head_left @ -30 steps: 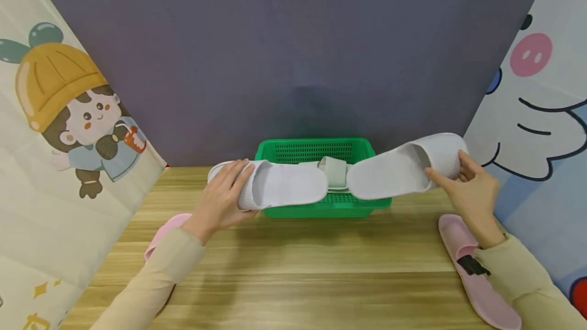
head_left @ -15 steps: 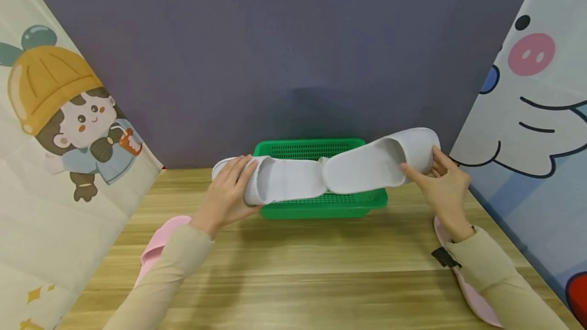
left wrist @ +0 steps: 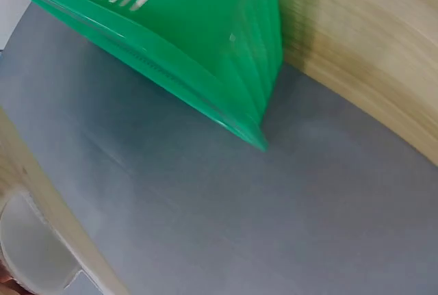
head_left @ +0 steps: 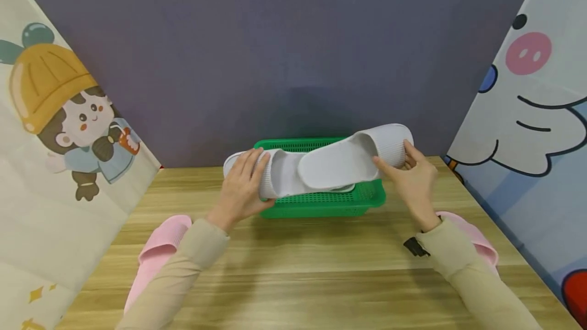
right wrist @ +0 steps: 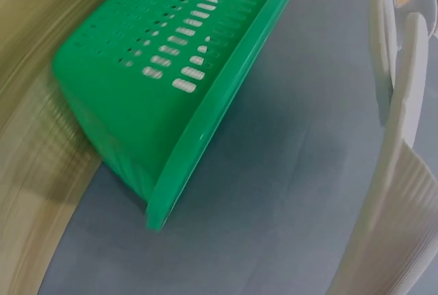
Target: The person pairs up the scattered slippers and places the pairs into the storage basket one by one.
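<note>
My left hand (head_left: 240,187) grips a white slipper (head_left: 286,174) by its ribbed strap, toe pointing left. Another white slipper (head_left: 339,162) is in my right hand (head_left: 415,182), thumb inside the strap and fingers outside, toe pointing right. Its heel overlaps the left slipper's heel in the head view. Both are held over a green basket (head_left: 316,211), where part of a further white slipper (head_left: 345,188) shows beneath them. The right wrist view has the ribbed strap of a white slipper (right wrist: 397,233) beside the basket (right wrist: 102,110).
Pink slippers lie on the wooden table (head_left: 321,269): one on the left (head_left: 156,258), partly behind my left sleeve, and one on the right (head_left: 477,236), partly behind my right sleeve. A black strap (head_left: 415,247) hangs at the right cuff. A grey wall (head_left: 298,55) stands behind the basket.
My right hand has moved left with its slipper, bringing its heel over the left slipper's. My left hand has shifted slightly right and up, still gripping its slipper.
</note>
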The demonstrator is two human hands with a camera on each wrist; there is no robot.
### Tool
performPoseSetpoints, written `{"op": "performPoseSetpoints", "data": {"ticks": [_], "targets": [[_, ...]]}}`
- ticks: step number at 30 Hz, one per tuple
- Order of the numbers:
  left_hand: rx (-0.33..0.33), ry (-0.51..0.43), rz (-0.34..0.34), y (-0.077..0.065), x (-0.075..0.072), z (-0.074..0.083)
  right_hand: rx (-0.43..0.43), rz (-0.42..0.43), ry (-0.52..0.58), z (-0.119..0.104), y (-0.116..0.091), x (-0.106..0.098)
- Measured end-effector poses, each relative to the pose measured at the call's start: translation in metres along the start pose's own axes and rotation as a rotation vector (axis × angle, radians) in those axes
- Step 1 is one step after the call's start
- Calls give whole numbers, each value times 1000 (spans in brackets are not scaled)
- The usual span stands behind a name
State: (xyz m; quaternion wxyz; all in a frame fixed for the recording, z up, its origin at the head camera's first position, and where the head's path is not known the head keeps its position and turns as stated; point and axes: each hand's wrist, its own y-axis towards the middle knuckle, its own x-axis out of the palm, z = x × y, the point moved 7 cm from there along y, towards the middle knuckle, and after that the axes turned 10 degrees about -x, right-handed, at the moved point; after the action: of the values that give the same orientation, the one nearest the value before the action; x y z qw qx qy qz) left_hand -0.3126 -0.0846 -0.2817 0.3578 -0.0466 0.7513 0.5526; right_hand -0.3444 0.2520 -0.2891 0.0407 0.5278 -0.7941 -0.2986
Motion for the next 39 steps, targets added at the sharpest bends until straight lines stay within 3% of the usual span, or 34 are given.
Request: {"op": "performPoseSetpoints", "data": {"ticks": [9, 19, 29, 39], "targets": [[-30, 3, -7, 7, 6, 9, 5, -13, -9, -7, 1, 14], [-79, 50, 46, 17, 5, 7, -160, 37, -41, -20, 2, 27], [-48, 47, 59, 19, 11, 18, -170, 32, -63, -21, -1, 37], [-70, 49, 49, 21, 15, 22, -163, -55, -89, -24, -7, 50]]}}
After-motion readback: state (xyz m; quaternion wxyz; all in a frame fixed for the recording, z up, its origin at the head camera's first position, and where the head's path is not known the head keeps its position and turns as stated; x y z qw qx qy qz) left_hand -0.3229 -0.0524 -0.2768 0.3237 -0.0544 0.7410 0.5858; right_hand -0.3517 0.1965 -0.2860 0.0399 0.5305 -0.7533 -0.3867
